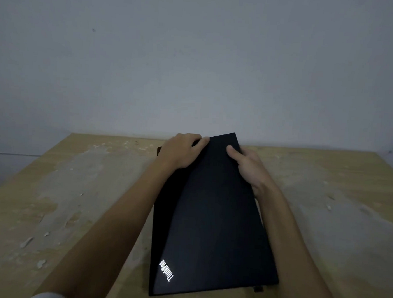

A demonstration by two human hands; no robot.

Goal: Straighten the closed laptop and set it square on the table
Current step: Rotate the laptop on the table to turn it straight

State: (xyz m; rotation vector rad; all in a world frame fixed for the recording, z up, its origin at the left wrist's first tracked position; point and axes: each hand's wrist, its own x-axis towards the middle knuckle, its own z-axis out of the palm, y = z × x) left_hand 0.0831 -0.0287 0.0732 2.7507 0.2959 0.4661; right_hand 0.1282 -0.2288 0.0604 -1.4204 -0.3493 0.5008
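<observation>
Both hands' fingertips hidden behind laptop far end.

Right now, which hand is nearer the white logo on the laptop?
Left. The left hand grips the far left edge, on the logo's side; the right hand holds the far right edge.

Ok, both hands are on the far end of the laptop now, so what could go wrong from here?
1. The laptop looks lifted at its far end and skewed. With the left hand and right hand both gripping that end, the near edge may pivot or slide on the table.
2. A small dark item sits by the near right corner; I cannot tell what it is, but turning the laptop could knock or pinch it.
3. The far end lies near the table's back edge, so pushing forward may bump the wall.
</observation>
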